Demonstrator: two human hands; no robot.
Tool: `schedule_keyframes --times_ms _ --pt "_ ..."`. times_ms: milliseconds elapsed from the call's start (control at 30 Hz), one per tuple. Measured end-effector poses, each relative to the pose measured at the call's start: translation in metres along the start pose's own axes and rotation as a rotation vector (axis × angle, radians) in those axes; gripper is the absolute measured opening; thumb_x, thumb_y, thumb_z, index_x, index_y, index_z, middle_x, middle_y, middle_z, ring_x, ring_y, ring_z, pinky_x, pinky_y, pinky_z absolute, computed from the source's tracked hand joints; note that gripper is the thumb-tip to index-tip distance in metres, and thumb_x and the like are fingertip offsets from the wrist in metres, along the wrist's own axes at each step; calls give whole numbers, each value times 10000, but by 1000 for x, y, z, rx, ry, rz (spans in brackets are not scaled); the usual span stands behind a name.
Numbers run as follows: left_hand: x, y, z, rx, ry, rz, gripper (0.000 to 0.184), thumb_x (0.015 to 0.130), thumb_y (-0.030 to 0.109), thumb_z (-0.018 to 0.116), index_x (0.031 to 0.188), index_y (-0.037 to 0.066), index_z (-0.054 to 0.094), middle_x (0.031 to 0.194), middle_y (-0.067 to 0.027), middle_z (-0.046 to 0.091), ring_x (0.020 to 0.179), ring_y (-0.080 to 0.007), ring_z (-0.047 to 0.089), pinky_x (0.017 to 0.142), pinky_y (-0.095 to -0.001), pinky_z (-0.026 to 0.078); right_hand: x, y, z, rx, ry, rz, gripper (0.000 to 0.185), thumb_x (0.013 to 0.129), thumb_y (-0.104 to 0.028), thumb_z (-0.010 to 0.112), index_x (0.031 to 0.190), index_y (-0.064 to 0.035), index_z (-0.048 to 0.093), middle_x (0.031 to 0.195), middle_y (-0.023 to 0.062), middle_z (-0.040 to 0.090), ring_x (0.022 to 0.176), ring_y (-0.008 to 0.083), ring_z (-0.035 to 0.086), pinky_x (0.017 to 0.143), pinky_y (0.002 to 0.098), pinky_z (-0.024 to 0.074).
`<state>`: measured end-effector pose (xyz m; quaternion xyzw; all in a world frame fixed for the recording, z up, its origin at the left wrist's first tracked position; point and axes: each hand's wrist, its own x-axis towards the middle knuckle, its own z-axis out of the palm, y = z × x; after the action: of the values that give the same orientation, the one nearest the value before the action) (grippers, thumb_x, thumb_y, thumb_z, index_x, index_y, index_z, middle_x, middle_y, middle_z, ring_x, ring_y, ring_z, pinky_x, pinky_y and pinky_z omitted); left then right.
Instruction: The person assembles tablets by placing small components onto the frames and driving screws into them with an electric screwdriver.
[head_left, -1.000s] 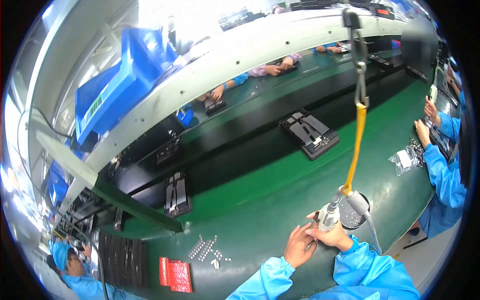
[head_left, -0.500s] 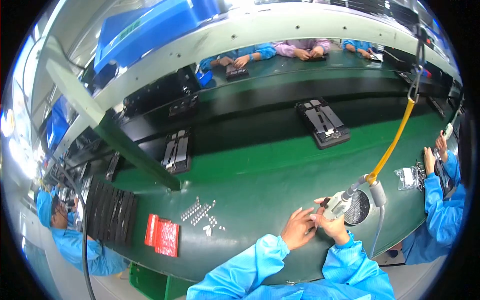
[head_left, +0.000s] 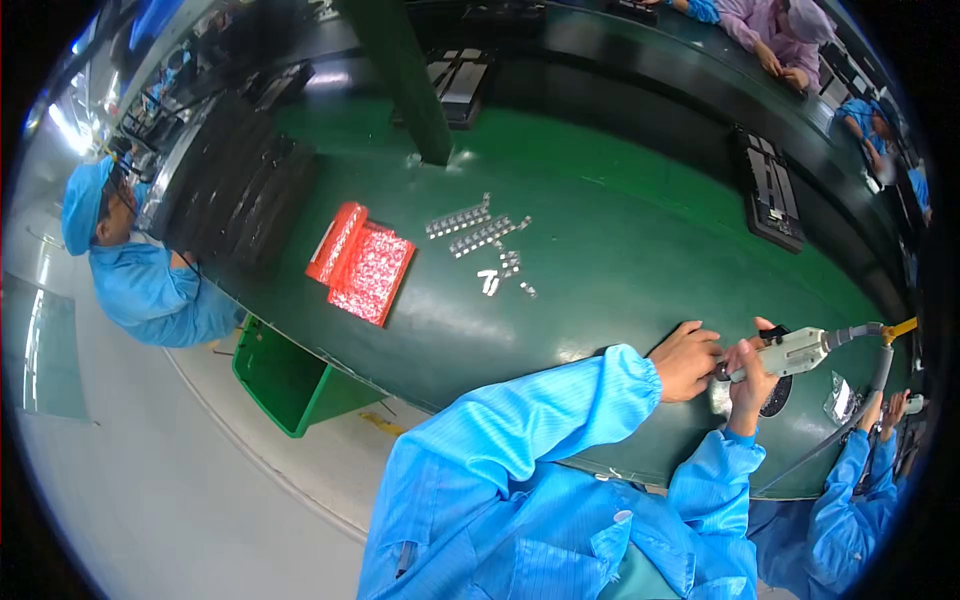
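Observation:
My right hand (head_left: 750, 380) is wrapped round a pale electric screwdriver (head_left: 795, 352), which lies nearly level with its tip pointing left. Close by that tip is my left hand (head_left: 685, 362), its fingers bent in towards it; anything small between them is too hidden to name. Beneath the right hand sits a round metal dish (head_left: 720, 397), mostly covered, with dark contents. Left of my hands on the green bench (head_left: 560, 320) lie strips of small metal parts (head_left: 482, 235) and a few loose white pieces (head_left: 490, 281).
Red bubble-wrap pouches (head_left: 372, 270) lie left of the parts. A row of black cases (head_left: 235, 190) stands by a seated co-worker (head_left: 150, 290). A green post (head_left: 400, 80) rises from the bench. Opened devices (head_left: 770, 190) sit farther back. A co-worker's hands (head_left: 885, 415) work at right.
My view has swung left and down, so the hands and screwdriver appear farther right. The screwdriver has turned level, still in my right hand. My left fingers have closed in by its tip.

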<state>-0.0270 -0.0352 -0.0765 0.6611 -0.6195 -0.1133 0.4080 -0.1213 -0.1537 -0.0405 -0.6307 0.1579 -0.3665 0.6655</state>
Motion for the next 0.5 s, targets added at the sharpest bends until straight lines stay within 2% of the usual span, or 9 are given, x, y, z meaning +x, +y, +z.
schedule_keyframes --times_ms 167,333,500 --pt "0 -5 4 27 -8 14 199 739 145 592 890 52 684 1078 -96 602 1212 -285 433 1057 -496 243 0 6 0 25 60 -65 418 803 -3 617 1182 64 454 614 24 489 456 101 448 482 256 410" --pt "2 -7 8 26 3 5 188 722 139 612 865 48 693 1032 -89 618 1201 -276 441 1059 -485 238 -2 8 4 -60 162 -80 410 817 0 616 1193 65 465 611 12 500 487 82 454 529 245 429" --pt "5 -7 10 25 -18 -16 176 720 140 620 857 59 697 1032 -81 616 1206 -265 432 1062 -478 237 -6 6 14 -149 251 -123 408 816 6 616 1190 72 468 607 11 502 485 78 454 522 246 426"
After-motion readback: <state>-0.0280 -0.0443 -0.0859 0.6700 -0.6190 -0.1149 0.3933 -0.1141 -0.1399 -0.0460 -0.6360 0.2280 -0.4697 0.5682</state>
